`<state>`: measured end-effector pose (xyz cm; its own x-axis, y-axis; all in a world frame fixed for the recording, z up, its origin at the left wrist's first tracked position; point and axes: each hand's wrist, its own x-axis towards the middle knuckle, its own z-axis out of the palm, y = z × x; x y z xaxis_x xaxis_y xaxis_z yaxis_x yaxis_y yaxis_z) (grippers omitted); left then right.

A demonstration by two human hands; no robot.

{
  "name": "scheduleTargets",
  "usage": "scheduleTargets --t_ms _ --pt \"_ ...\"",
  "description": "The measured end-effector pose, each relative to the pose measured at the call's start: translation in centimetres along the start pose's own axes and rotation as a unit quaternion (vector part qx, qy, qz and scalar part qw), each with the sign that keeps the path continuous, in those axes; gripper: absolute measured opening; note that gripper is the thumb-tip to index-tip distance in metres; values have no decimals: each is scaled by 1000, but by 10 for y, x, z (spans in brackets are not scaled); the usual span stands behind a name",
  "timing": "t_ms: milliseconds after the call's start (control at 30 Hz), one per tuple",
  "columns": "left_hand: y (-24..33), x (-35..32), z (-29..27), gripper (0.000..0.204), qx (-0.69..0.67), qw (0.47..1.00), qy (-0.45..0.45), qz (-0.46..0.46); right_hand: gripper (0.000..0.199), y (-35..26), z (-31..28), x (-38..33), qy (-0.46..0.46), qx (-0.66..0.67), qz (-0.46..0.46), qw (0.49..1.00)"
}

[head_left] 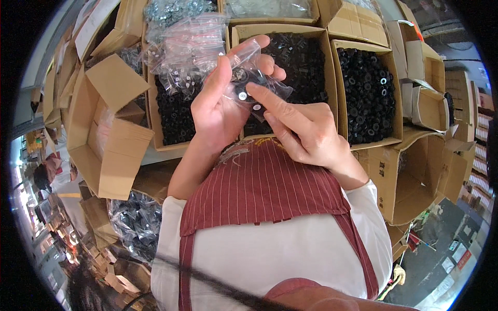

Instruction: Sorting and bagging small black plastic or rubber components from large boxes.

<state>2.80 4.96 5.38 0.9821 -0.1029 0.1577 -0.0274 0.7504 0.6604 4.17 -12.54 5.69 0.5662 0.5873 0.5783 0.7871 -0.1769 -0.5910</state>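
Observation:
My left hand point(220, 106) holds up a small clear plastic bag point(252, 80) with a few small black round parts inside. My right hand point(301, 127) is at the bag's lower right, its index finger pressed along the bag and its thumb under it. Both hands are raised over an open cardboard box of black parts point(306, 67). My forearms come up from a white shirt under a red striped apron point(264, 186).
Open cardboard boxes surround the hands: one of black ring parts point(368, 93) to the right, one of black parts point(174, 116) to the left under a heap of clear filled bags point(187, 49). Empty boxes point(111, 124) stand left and right point(420, 176). A person point(49, 173) sits far left.

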Motion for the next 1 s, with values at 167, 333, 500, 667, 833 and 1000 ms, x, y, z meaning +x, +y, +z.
scheduleTargets --t_ms 167,333,500,667,833,1000 --pt "-3 1 -3 57 31 999 -14 8 45 -7 -10 12 -60 -7 77 995" --pt "-10 -5 -3 46 148 982 102 -50 28 21 -36 6 -23 429 315 846" --pt "-44 -9 -24 37 267 944 163 -105 38 91 -21 -21 91 586 418 688" --pt "-63 -13 -27 33 335 926 116 -130 37 94 -12 -35 208 704 450 508" --pt "-87 -16 -38 33 343 927 69 -136 54 74 -15 -23 208 765 363 489" --pt "-90 -13 -26 33 323 937 36 -128 34 60 -9 -8 129 739 303 588"
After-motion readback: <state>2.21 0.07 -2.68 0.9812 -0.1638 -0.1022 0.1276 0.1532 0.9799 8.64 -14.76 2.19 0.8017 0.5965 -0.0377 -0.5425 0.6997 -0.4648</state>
